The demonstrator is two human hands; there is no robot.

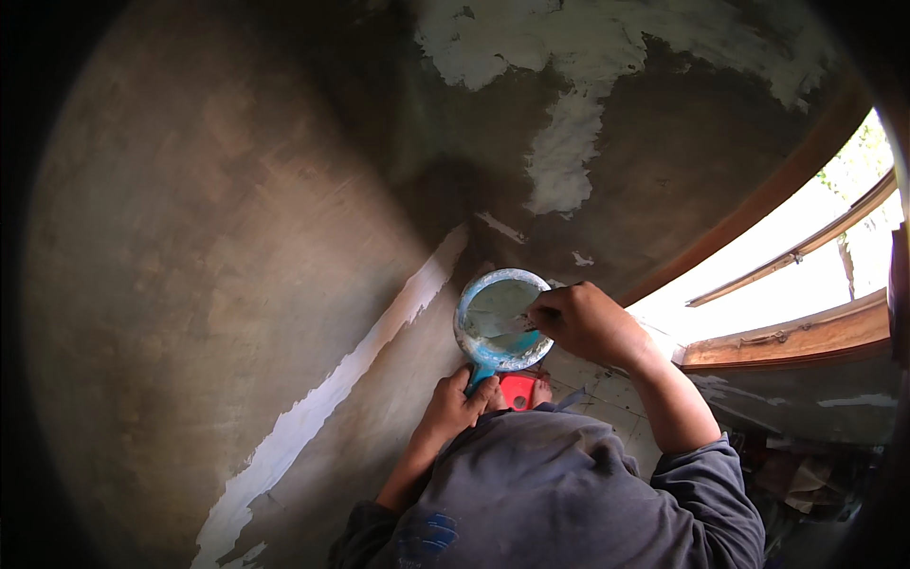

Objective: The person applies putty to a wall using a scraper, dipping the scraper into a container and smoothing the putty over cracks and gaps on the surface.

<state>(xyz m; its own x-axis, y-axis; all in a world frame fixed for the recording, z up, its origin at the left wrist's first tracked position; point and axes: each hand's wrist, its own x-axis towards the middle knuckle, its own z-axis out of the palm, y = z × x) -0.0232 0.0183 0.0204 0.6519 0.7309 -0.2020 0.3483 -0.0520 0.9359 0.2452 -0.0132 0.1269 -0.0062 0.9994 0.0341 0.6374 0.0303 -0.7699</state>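
Observation:
My left hand [453, 406] is closed around the handle of a blue dipper [462, 327], a round plastic pan with its rim crusted in pale, dried paste. Greyish-white paste [502, 299] coats the inside. My right hand [590, 318] grips a putty knife [507, 328], its blade down inside the dipper. The fingers hide most of that tool's handle. Past the dipper, a pale strip of filler [346, 375] runs diagonally along the wall.
Rough brown-grey walls [190, 256] surround me, with a wide whitish patch [569, 133] on the far one. A wooden-framed window [787, 346] opens at right. Below me are my bare feet, a red plastic stool [518, 389] and floor tiles [607, 412]. Dark clutter [801, 484] lies at lower right.

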